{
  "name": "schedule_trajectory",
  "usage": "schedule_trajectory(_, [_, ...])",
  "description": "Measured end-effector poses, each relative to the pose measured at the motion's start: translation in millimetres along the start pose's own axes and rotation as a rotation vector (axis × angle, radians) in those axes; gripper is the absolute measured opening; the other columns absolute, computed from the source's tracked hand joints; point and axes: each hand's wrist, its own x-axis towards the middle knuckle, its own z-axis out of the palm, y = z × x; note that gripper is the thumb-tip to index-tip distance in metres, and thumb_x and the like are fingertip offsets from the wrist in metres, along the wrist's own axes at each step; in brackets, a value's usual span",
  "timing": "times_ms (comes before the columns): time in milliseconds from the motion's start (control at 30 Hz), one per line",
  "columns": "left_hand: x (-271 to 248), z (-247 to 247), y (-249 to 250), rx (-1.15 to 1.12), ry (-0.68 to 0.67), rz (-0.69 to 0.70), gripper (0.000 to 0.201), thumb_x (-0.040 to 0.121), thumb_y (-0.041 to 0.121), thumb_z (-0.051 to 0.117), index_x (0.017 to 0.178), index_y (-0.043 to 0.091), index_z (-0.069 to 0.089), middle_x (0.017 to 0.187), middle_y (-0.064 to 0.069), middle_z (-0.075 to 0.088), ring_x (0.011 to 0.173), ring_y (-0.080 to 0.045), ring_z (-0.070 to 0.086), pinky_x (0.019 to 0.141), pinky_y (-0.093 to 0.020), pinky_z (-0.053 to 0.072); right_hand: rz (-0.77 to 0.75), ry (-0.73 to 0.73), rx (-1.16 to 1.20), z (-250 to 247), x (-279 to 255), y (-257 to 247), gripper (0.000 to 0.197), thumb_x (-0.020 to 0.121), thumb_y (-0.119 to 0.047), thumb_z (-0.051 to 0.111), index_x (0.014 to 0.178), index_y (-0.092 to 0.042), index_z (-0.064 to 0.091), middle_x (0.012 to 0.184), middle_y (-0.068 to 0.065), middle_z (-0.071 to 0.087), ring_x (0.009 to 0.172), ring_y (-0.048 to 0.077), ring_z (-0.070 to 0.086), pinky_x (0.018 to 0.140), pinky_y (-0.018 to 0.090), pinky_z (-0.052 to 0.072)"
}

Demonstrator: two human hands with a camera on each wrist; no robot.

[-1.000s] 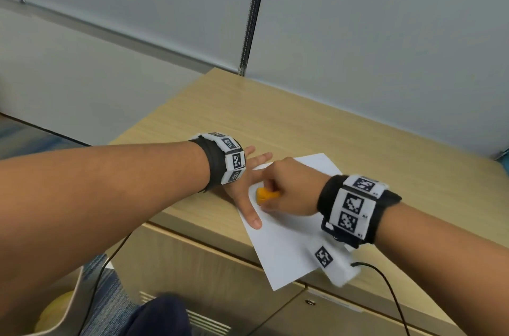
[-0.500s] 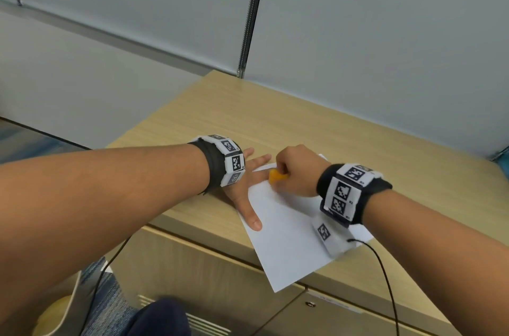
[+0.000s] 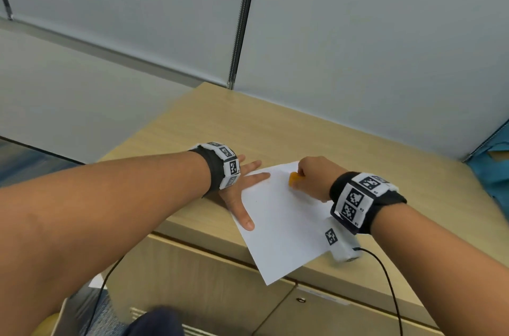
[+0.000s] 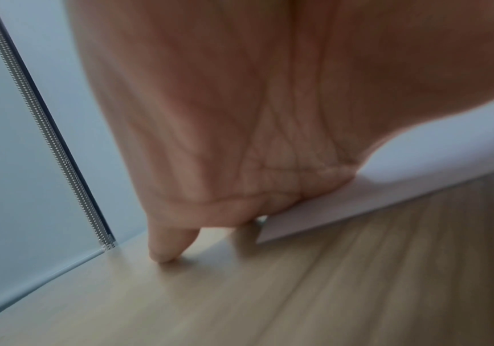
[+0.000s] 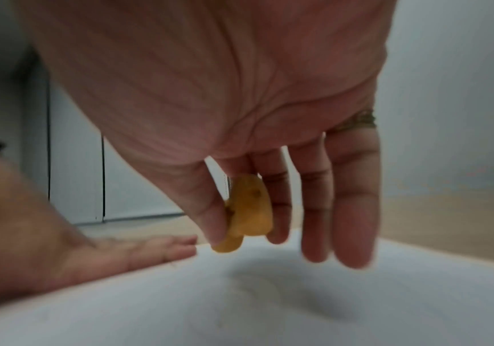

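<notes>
The right hand is now seen further along the sheet of paper, close to its far corner, whereas a second ago it was held just beside the left index finger; a clear gap of bare paper is now left between the two hands. The small orange piece is pinched between the right thumb and forefinger, while the other fingers are let hang nearly straight beside it; its lower end is held at the sheet, though actual contact cannot be told. The left hand has not been shifted: it is laid flat with fingers spread, the thumb and forefinger pressed on the paper's left edge and the little finger set on the wooden cabinet top. The sheet is laid askew, with its near corner pushed out past the front edge of the top. Marker-covered wristbands are worn on both wrists, and a black cable is trailed from the right one down over the front. Grey partition panels joined by a metal strip are set behind the top. A blue thing is cut off at the right edge. Below, the cabinet doors are kept closed, so nothing inside can be seen.
</notes>
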Motion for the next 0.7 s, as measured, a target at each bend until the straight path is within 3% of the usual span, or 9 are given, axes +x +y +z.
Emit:
schedule_trajectory(67, [-2, -2, 3, 0.010, -0.004, -0.017, 0.142, 0.042, 0.100, 0.055, 0.145, 0.049, -0.028, 0.159, 0.009, -0.034, 0.148, -0.036, -0.024, 0.116, -0.065, -0.003, 0.036, 0.000, -0.091, 9, -11, 7, 0.026, 0.101, -0.035, 0.045, 0.095, -0.011, 0.053, 0.098, 0.006, 0.057, 0.084, 0.027, 0.056, 0.072, 0.031, 0.044])
schedule_trajectory(167, [-6, 0, 12, 0.009, -0.008, -0.049, 0.144, 0.042, 0.102, 0.053, 0.148, 0.045, -0.027, 0.159, 0.007, -0.035, 0.150, -0.036, -0.017, 0.118, -0.062, 0.000, 0.034, -0.014, -0.031, 19, -19, 12, 0.026, 0.102, -0.035, 0.044, 0.097, -0.011, 0.054, 0.097, 0.005, 0.057, 0.084, 0.025, 0.054, 0.071, 0.031, 0.042])
schedule_trajectory(267, [-14, -1, 19, 0.007, 0.005, -0.014, 0.137, 0.056, 0.094, 0.058, 0.155, 0.034, -0.015, 0.161, 0.003, -0.032, 0.151, -0.037, -0.010, 0.120, -0.057, 0.005, -0.009, 0.006, -0.003, 21, -21, 16, 0.027, 0.101, -0.037, 0.045, 0.094, -0.012, 0.054, 0.096, 0.005, 0.058, 0.082, 0.025, 0.054, 0.070, 0.031, 0.041])
schedule_trajectory(367, [-24, -12, 18, 0.007, 0.040, 0.071, 0.125, 0.065, 0.083, 0.065, 0.158, 0.029, 0.000, 0.162, 0.002, -0.028, 0.151, -0.037, -0.010, 0.120, -0.058, 0.007, -0.063, 0.022, -0.024, 25, -19, 17, 0.024, 0.102, -0.035, 0.045, 0.093, -0.013, 0.052, 0.093, 0.004, 0.056, 0.083, 0.026, 0.052, 0.071, 0.032, 0.040])
schedule_trajectory(533, [-7, -23, 11, 0.038, 0.040, 0.079, 0.139, 0.060, 0.083, 0.068, 0.154, 0.031, -0.020, 0.158, 0.006, -0.035, 0.149, -0.032, -0.022, 0.119, -0.060, -0.001, -0.163, 0.036, -0.057, 28, -15, 13, 0.024, 0.102, -0.036, 0.045, 0.099, -0.013, 0.051, 0.097, 0.006, 0.058, 0.085, 0.026, 0.053, 0.073, 0.034, 0.041])
schedule_trajectory(700, [11, -31, 7, 0.123, 0.006, 0.111, 0.144, 0.058, 0.085, 0.069, 0.153, 0.031, -0.024, 0.159, 0.005, -0.033, 0.145, -0.036, -0.030, 0.119, -0.059, -0.007, -0.303, -0.007, 0.026, 24, -22, 12, 0.027, 0.099, -0.037, 0.052, 0.108, -0.012, 0.059, 0.108, 0.006, 0.069, 0.093, 0.028, 0.062, 0.084, 0.040, 0.052])
